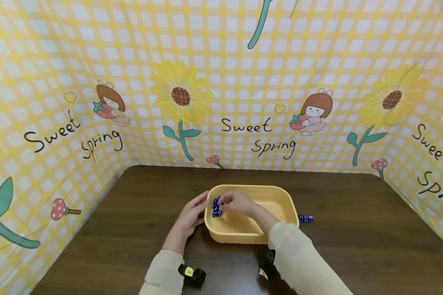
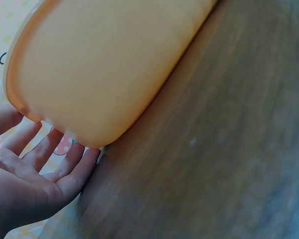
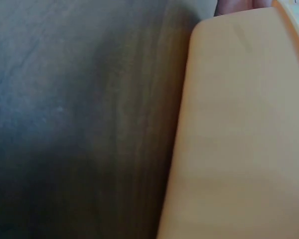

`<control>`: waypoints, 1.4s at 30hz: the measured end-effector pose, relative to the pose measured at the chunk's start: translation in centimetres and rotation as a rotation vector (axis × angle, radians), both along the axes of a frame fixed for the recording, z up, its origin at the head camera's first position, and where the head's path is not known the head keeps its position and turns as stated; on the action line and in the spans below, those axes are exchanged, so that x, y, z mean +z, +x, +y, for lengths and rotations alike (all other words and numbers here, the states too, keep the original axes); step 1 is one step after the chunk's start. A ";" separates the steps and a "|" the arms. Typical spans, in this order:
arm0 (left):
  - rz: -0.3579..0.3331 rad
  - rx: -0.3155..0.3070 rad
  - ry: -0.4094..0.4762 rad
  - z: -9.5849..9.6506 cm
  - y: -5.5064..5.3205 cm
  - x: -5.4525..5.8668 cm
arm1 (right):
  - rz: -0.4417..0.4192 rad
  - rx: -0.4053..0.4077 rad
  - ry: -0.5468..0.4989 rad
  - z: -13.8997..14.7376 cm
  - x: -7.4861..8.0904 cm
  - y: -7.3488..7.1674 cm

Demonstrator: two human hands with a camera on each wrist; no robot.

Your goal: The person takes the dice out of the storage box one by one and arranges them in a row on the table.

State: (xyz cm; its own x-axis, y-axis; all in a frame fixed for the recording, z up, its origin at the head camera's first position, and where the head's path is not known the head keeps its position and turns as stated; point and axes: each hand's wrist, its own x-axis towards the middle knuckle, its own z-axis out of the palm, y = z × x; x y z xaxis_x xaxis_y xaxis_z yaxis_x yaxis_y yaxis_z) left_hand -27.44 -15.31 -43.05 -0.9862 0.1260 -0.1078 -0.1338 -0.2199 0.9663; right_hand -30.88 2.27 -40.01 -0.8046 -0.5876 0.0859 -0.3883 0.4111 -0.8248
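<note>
A yellow plastic bin (image 1: 258, 237) with rounded corners sits on the table. Inside its left end stand several dark blue dice (image 1: 216, 209) with white dots, grouped close together. My right hand (image 1: 238, 203) reaches over the front wall, its thumb and fingertips pinching a blue die at this group; the fingers partly cover the dice. My left hand (image 1: 189, 216) touches the bin's left end from outside. In the left wrist view the fingers (image 2: 72, 164) are gently bent against the bin wall. The right wrist view shows the bin's outer wall (image 3: 244, 124), not the right hand's fingers.
Beyond the bin's right end lies a short row of blue dice (image 1: 305, 218) on the dark wooden table (image 1: 354, 237). A yellow checked cloth (image 1: 243, 82) hangs around the back and sides. Black wrist devices (image 1: 195, 276) are worn on both arms.
</note>
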 end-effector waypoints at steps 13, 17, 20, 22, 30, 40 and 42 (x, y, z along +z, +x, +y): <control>-0.018 -0.002 -0.015 0.0 0.0 0.1 | -0.045 0.001 0.090 -0.3 -1.0 0.2; -0.014 -0.004 -0.004 0.1 0.1 0.2 | -0.057 -0.001 0.089 -0.3 -1.1 0.2; -0.009 -0.007 -0.006 0.1 0.1 0.2 | -0.064 0.003 0.086 -0.3 -1.2 0.2; -0.010 -0.006 -0.007 0.1 0.0 0.2 | -0.063 0.007 0.083 -0.3 -1.2 0.2; -0.002 -0.009 -0.004 0.0 0.1 0.2 | -0.047 0.017 0.077 -0.4 -1.2 0.5; 0.000 0.011 -0.014 0.1 0.1 0.1 | -0.021 0.056 0.089 -0.3 -1.3 0.6; 0.001 0.012 -0.017 0.1 0.1 0.0 | -0.004 0.069 0.103 -0.3 -1.3 0.5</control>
State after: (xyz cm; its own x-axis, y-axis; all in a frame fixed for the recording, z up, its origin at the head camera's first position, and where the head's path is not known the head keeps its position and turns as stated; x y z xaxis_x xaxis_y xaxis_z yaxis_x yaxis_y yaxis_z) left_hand -27.36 -15.22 -43.01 -0.9877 0.1123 -0.1092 -0.1305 -0.2049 0.9700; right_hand -30.34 1.98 -41.35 -0.7621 -0.6472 0.0195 -0.4156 0.4658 -0.7812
